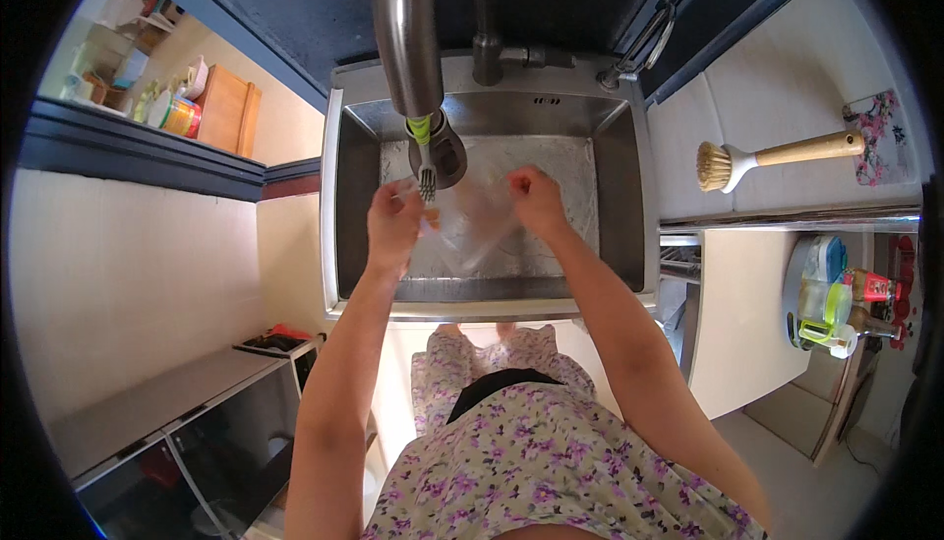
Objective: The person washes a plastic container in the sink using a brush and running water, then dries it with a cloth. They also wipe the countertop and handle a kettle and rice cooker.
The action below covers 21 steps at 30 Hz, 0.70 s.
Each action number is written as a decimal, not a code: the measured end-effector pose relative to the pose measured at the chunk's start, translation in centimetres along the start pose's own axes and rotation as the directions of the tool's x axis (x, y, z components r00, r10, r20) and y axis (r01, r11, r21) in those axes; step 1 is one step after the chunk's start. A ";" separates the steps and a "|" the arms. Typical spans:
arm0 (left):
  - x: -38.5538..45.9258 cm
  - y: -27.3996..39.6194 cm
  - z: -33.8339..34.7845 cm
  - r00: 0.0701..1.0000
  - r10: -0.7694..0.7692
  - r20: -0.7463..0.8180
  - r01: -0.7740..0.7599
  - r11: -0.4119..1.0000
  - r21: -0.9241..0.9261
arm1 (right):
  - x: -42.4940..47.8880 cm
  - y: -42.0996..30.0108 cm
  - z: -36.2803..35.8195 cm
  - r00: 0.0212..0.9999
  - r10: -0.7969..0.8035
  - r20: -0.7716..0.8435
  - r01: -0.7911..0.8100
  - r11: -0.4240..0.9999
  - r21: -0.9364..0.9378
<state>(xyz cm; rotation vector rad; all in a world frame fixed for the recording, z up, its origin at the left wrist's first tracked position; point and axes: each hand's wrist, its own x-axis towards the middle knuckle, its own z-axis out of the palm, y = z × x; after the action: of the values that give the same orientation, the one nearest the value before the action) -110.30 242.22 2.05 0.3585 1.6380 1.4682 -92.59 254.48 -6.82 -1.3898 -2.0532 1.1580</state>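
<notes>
A thin clear plastic bag [472, 226] is stretched between my two hands over the sink, blurred in places. My left hand [394, 226] pinches its left side, close to a small orange piece [433, 217] that I cannot identify. On the right, my right hand [537, 201] grips the bag's other side with curled fingers. Between the hands, near the left one, appears a small green-and-grey brush [423, 160] in front of the faucet head [450, 153]. What supports that brush is hidden. Below lies the wet floor of the stainless steel sink [582, 208].
The thick metal faucet [408, 31] reaches down over the sink from above. A wooden-handled scrub brush [774, 156] lies on the right counter by a floral-patterned card [881, 138]. Farther right, bottles and containers [826, 304] stand on a grey tray. A glass-fronted cabinet [184, 437] is at lower left.
</notes>
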 end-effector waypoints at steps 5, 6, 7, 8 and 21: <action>0.6 0.4 1.5 0.996 -0.062 0.061 0.059 0.997 0.053 | 4.7 -6.2 -6.7 0.980 0.098 -0.174 -0.074 0.988 0.138; 0.8 0.2 1.3 0.994 -0.096 0.055 0.094 0.995 0.034 | 5.7 -6.6 -7.7 0.944 0.031 -0.329 0.009 0.993 0.119; 0.8 0.3 1.2 0.990 -0.130 0.052 0.129 0.991 0.019 | 6.7 -6.7 -8.5 0.878 -0.034 -0.477 0.088 0.992 0.092; 0.5 0.3 1.2 0.992 -0.116 0.040 0.115 0.993 0.027 | 7.8 -7.0 -8.9 0.846 -0.125 -0.518 0.198 0.976 0.088; -2.9 -0.3 -4.2 0.994 0.056 0.099 -0.059 0.998 0.033 | 3.9 -6.2 -7.1 0.910 -0.413 -0.037 0.408 0.908 -0.098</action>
<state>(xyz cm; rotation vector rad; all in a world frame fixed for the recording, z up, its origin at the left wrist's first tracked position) -111.72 237.28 2.63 0.4940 1.5895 1.4422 -92.72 259.88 1.87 -0.9421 -2.2349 0.8455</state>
